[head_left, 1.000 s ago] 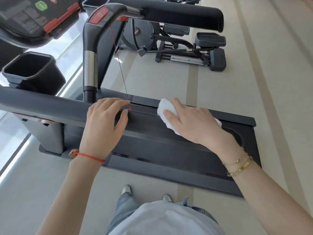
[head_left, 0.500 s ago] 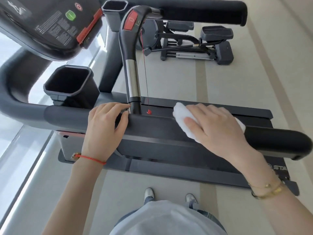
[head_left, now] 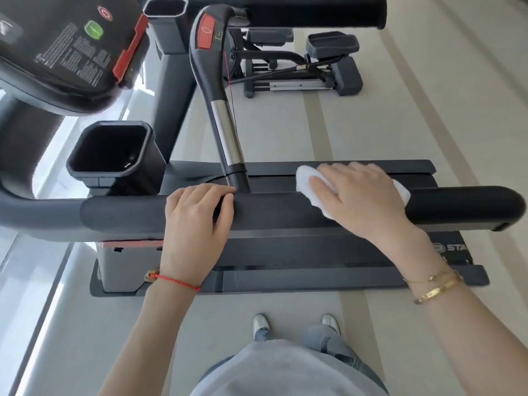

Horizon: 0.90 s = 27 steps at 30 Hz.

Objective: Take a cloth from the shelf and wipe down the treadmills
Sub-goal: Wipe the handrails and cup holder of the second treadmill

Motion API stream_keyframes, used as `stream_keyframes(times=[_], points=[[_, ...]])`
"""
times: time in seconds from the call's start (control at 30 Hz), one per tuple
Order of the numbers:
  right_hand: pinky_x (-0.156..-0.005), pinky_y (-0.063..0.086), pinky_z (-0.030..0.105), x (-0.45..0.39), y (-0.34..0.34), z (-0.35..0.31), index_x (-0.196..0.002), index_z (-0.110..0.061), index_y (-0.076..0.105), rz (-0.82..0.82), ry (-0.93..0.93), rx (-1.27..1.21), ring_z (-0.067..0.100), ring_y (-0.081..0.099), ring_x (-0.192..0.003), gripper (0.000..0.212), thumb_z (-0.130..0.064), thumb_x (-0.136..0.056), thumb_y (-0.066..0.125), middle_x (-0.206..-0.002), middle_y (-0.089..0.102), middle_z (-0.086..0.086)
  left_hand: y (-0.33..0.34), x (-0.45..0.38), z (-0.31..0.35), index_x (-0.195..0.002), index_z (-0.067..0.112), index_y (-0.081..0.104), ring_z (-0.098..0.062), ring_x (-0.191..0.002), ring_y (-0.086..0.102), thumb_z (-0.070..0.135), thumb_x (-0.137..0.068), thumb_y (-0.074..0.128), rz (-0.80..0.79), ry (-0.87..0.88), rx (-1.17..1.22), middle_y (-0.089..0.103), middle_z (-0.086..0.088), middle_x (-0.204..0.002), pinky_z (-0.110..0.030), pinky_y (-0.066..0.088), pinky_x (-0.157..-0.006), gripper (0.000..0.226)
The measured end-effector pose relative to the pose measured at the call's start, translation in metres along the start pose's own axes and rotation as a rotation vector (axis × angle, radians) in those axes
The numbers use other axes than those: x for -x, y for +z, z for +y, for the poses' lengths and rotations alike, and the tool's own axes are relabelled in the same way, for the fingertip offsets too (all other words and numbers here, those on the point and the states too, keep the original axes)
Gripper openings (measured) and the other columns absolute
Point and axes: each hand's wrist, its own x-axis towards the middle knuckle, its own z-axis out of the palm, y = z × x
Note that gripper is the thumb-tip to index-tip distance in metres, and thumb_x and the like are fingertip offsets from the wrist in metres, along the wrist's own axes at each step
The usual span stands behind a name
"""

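Since half a second ago the right hand [head_left: 361, 197] and its cloth have slid a little rightward along the handrail; the left hand has not shifted. Left to right: one console [head_left: 65, 50] with a green button, two black cup holders [head_left: 114, 151], one left hand [head_left: 197, 224] with fingers curled over the padded handrail [head_left: 285, 211] beside the chrome upright grip [head_left: 228, 135], gripping nothing else. Right hand, fingers spread flat, presses one white cloth [head_left: 307, 182] onto the rail top. Treadmill [head_left: 328, 274] deck below; one elliptical machine [head_left: 303, 67] beyond. Two shoes [head_left: 261, 324] on floor.
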Motion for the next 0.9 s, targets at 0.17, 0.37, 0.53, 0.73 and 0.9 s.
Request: stream_keyframes(times=[0.17,0.37,0.53,0.73,0.9], points=[[-0.07,0.036,0.039,-0.006,0.007,-0.05,-0.093,-0.018,0.057,0.085,-0.123,-0.011,0.027,0.049,-0.071,0.04,-0.04,-0.098,0.024,-0.08,0.061,0.0,0.0,0.0,0.0,-0.105,0.019,0.07,-0.019,-0.094,0.061,0.016,-0.098,0.051,-0.003,-0.002,-0.02,0.069,0.007,-0.099,-0.034,0.033,-0.096,0.02],[-0.082,0.04,0.04,0.014,0.014,-0.034,-0.12,-0.018,0.058,0.235,-0.253,-0.095,0.026,0.052,-0.086,0.042,-0.044,-0.103,0.03,-0.103,0.062,-0.003,0.01,-0.001,0.019,-0.105,0.018,0.069,-0.019,-0.09,0.06,0.012,-0.097,0.053,-0.003,0.023,0.006,0.069,0.006,-0.098,-0.035,0.033,-0.096,0.019],[-0.092,0.036,0.041,0.038,0.019,-0.002,-0.125,-0.018,0.056,0.297,-0.249,-0.067,0.028,0.053,-0.1,0.041,-0.046,-0.102,0.037,-0.12,0.059,-0.003,0.029,-0.004,0.055,-0.105,0.019,0.069,-0.018,-0.09,0.06,0.013,-0.097,0.055,-0.029,0.045,0.05,0.069,0.008,-0.099,-0.035,0.033,-0.097,0.018],[-0.101,0.032,0.042,0.068,0.016,0.068,-0.125,-0.02,0.056,0.321,-0.105,-0.029,0.028,0.051,-0.111,0.038,-0.045,-0.101,0.04,-0.125,0.058,-0.005,0.053,-0.008,0.098,-0.106,0.017,0.07,-0.02,-0.093,0.062,0.017,-0.097,0.054,-0.05,0.058,0.056,0.069,0.007,-0.1,-0.037,0.035,-0.099,0.018],[-0.103,0.03,0.041,0.083,0.01,0.125,-0.12,-0.02,0.056,0.359,0.038,-0.038,0.027,0.049,-0.109,0.038,-0.046,-0.1,0.038,-0.118,0.059,-0.006,0.074,-0.013,0.142,-0.105,0.017,0.07,-0.019,-0.088,0.06,0.017,-0.097,0.054,-0.071,0.079,0.079,0.069,0.006,-0.097,-0.036,0.035,-0.097,0.017]])
